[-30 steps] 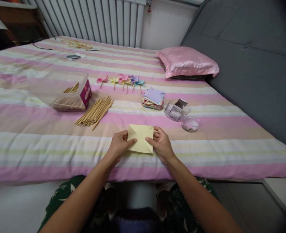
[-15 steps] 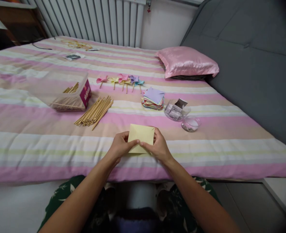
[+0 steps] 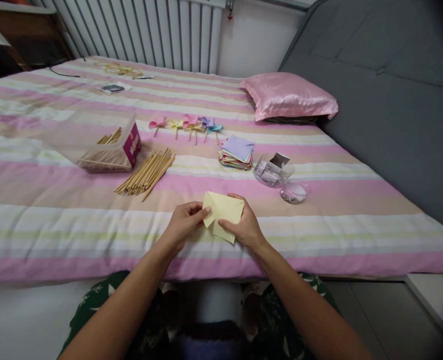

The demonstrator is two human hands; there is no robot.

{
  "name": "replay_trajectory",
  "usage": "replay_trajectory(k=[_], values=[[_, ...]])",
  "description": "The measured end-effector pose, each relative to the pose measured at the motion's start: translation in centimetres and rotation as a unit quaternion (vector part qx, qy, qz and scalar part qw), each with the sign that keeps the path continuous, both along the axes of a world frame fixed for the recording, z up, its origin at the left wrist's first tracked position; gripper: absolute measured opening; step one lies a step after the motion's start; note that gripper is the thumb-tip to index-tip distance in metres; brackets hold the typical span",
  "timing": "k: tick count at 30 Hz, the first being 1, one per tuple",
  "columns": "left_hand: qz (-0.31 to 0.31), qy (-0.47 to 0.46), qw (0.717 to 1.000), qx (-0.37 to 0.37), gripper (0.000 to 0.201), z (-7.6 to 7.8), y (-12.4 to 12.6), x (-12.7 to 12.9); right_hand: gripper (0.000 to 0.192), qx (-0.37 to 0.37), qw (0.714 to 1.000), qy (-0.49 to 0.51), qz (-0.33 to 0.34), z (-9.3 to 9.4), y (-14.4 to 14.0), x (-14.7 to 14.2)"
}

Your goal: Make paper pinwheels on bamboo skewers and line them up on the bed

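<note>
Between my hands is a square of pale yellow paper (image 3: 225, 207), with slits running in from its corners. My left hand (image 3: 186, 222) pinches its left corner, thumb on top, and one slit there gapes apart. My right hand (image 3: 244, 225) grips the right side, thumb across the face and fingers behind. Beyond the hands lies a stack of coloured paper squares (image 3: 237, 152), a lilac one on top. Several finished paper pinwheels (image 3: 191, 121) on short sticks lie further back. A loose bundle of thin wooden sticks (image 3: 146, 172) rests to the left.
A clear plastic box (image 3: 108, 145) holding more sticks stands at the left. On the right are a round clear container (image 3: 272, 172) with small packets and a small round tub (image 3: 294, 191) of metal bits. A pink pillow (image 3: 291, 96) lies near the grey headboard (image 3: 386, 75).
The yellow paper has turned and tilted a little. My left thumb has moved left, away from the right thumb, to the paper's left corner, and the cut flaps have spread apart.
</note>
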State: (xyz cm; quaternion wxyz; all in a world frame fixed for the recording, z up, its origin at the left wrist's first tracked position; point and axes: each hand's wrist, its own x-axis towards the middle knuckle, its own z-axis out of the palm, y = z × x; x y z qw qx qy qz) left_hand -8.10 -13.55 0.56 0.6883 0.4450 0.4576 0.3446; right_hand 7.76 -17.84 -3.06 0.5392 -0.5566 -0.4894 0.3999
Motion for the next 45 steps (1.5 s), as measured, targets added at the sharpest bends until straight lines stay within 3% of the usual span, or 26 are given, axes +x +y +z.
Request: replay_trajectory(k=[5, 11, 18, 22, 26, 32, 39, 45], values=[[-0.038, -0.014, 0.999, -0.004, 0.038, -0.1, 0.1, -0.1, 0.067, 0.001, 1.000, 0.002, 0.002, 0.0, 0.1, 0.0], [-0.061, -0.013, 0.998, -0.031, 0.033, 0.0, -0.1, -0.5, 0.070, -0.016, 0.994, 0.093, 0.056, 0.2, 0.0, -0.4], [-0.043, -0.024, 0.997, -0.066, 0.043, 0.0, 0.0, -0.6, 0.071, -0.019, 0.984, 0.163, 0.076, 1.6, -0.2, -0.1], [-0.017, -0.048, 0.995, -0.083, 0.039, 0.5, 0.0, -0.7, 0.047, 0.003, 0.989, 0.134, 0.059, 2.4, -0.1, 1.6], [-0.011, -0.072, 0.993, -0.093, 0.035, 0.8, 0.1, -0.9, 0.017, -0.005, 0.992, 0.067, 0.108, 2.4, -0.1, 2.7], [-0.035, -0.061, 0.993, -0.097, 0.040, 0.9, 0.1, -1.0, 0.016, 0.001, 0.981, 0.001, 0.194, 2.5, -0.4, 2.4], [-0.062, -0.032, 0.992, -0.101, 0.039, 0.9, 0.0, -1.0, 0.020, -0.020, 0.979, -0.036, 0.201, 3.0, -0.5, 2.5], [-0.051, -0.016, 0.995, -0.081, 0.034, 0.8, 0.0, -1.0, 0.027, -0.017, 0.979, -0.044, 0.197, 3.0, -0.5, 2.5]])
